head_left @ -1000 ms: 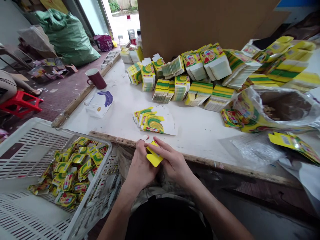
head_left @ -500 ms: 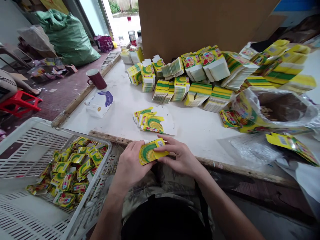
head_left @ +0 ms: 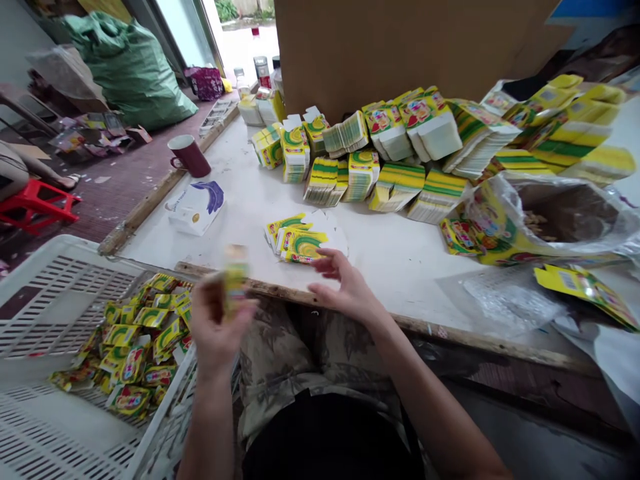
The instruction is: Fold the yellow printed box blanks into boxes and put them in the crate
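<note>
A small yellow-and-green carton [head_left: 235, 277], smeared by motion, is gripped in my left hand [head_left: 217, 320] between the crate and the table edge. My right hand [head_left: 345, 287] is empty, fingers apart, just short of a few flat yellow cartons [head_left: 303, 245] fanned on the white table. To the left stands a white plastic crate [head_left: 60, 280]; in it a pile of small yellow cartons [head_left: 135, 353] lies in a smaller tray.
Stacks of flat yellow cartons [head_left: 390, 133] line the table's back, before a brown cardboard panel [head_left: 410, 47]. A plastic-lined box [head_left: 505, 220] stands right. At left are a maroon mug [head_left: 193, 157] and a white box [head_left: 195, 210]. A person's leg shows by a red stool [head_left: 40, 207].
Both hands held the carton together over my lap. The left hand has carried it left toward the crate, while the right hand has let go and its fingers have opened.
</note>
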Motion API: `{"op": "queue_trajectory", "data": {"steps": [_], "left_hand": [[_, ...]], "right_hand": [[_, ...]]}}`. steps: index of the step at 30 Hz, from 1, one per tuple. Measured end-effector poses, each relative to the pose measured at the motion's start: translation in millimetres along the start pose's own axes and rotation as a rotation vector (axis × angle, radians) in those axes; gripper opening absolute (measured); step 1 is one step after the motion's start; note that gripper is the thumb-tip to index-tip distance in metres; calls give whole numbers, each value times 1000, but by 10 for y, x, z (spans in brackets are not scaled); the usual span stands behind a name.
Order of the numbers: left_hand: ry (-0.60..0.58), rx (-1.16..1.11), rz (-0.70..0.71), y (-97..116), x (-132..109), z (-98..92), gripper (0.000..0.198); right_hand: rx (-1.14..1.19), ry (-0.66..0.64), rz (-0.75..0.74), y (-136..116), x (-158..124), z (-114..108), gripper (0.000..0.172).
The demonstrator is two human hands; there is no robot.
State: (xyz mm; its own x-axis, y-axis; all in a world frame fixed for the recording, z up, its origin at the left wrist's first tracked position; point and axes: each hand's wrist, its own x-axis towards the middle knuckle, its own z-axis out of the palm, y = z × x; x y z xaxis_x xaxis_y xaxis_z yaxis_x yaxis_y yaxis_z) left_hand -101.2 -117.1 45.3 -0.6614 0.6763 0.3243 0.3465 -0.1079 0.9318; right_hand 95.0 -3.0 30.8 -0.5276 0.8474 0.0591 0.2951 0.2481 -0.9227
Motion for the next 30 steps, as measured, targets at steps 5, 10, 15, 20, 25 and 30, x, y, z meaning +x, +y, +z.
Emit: {"op": "queue_trajectory", "data": {"steps": [5,10,15,20,25,30], "left_hand": [[411,-323,-154,-106,217,-385,61],[462,-565,-460,-114,93,-73,47],[154,-681,-475,-51,-204,442,55],[-62,-813,-353,121,-353,605,61],[125,-876,-354,342,-264,703,51],[165,-823,-523,269,-246,710,57]], "right_hand": [[-433,232,101,184,319,29,21],[-495,259,96,195,321,121,27],[-385,225,74,67,182,37,23],[95,-121,12,-253,-128,72,27],[459,-212,24,-429,-372,307,31],[471,-115,80,-375,-365,391,42]]}}
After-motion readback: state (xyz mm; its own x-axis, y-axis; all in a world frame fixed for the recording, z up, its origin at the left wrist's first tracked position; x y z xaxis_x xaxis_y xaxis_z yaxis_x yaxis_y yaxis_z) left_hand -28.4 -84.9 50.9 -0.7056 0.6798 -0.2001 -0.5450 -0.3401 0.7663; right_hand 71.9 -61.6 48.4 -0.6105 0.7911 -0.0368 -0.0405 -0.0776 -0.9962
